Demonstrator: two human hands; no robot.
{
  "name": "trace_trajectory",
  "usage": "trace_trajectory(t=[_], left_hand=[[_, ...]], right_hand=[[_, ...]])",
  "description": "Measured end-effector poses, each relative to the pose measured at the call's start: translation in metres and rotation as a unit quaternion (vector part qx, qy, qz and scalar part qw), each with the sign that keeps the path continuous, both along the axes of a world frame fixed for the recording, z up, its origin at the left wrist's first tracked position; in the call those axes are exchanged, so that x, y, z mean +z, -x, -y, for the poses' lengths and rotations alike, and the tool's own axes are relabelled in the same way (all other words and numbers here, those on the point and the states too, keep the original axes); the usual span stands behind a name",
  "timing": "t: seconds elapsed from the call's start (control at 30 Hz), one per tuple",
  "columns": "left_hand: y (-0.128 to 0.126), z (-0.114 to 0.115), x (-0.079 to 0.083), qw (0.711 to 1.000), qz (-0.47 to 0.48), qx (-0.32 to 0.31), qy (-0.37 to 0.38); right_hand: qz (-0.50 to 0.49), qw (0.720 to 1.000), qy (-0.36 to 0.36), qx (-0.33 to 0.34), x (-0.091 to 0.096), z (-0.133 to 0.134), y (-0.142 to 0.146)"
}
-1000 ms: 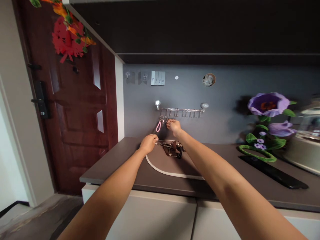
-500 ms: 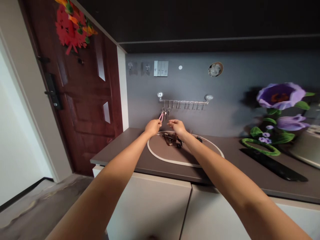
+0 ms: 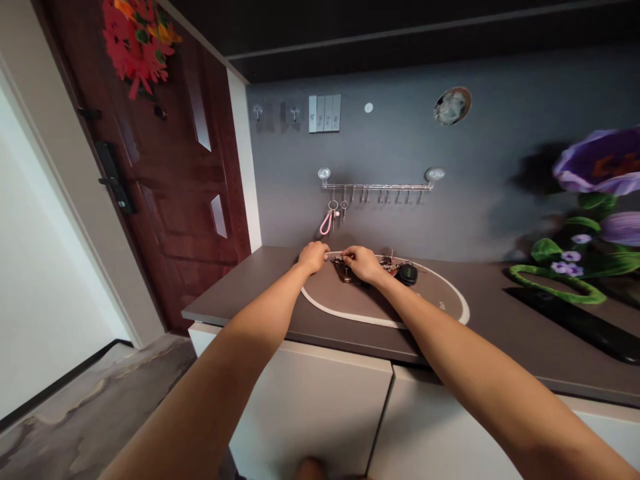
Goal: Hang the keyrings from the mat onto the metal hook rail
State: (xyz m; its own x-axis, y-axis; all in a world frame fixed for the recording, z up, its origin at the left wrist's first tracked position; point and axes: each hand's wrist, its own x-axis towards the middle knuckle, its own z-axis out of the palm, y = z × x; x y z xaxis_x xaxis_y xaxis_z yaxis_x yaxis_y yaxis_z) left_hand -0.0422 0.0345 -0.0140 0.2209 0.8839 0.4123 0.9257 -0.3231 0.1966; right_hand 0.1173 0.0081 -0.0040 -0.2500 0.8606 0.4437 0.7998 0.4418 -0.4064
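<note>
Below the hook rail, my left hand (image 3: 314, 257) rests low over the left edge of an oval mat (image 3: 340, 310), its fingers loosely bent and nothing visible in them. My right hand (image 3: 364, 265) reaches over the mat, thumb and fingertips pinched together on a bunch of keys (image 3: 345, 272); the palm covers part of the pile. Just right of that hand sits a round black case (image 3: 408, 274). A pink strap (image 3: 326, 223) with keys hangs from the left end of the clear hook rail (image 3: 377, 187). Beside it hangs a small key (image 3: 344, 212) on a ring.
The brown countertop (image 3: 235, 280) carries the mat, a long black object (image 3: 580, 327) and purple fabric flowers (image 3: 567, 257) at right. A dark red door (image 3: 200, 187) stands at left. A dark cabinet (image 3: 375, 33) overhangs the counter.
Both hands have dropped from just under the hanging keys to the mat. My left hand has come away from the pink strap, and my right fingers now touch the pile. The view has shifted slightly.
</note>
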Motion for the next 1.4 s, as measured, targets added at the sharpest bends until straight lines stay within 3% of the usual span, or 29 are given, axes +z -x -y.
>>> trace_trajectory(t=[0.3,0.5,0.73,1.2,1.4], left_hand=[[0.008,-0.004,-0.008,1.000,-0.003,0.005,0.018],[0.006,0.000,-0.005,0.999,-0.023,0.017,0.044],[0.011,0.007,0.002,0.996,-0.088,0.022,0.002],[0.015,0.012,0.016,0.995,0.032,-0.003,-0.090],[0.012,0.016,0.023,0.987,0.081,-0.013,-0.136]], right_hand=[[0.031,0.999,-0.003,0.005,-0.001,0.002,0.004],[0.060,0.998,-0.002,0.004,-0.002,0.002,0.004],[0.064,0.998,-0.008,0.000,-0.002,0.003,0.005],[0.035,0.999,0.002,-0.002,-0.003,0.001,0.005],[0.022,0.999,-0.025,0.014,0.000,0.004,0.006]])
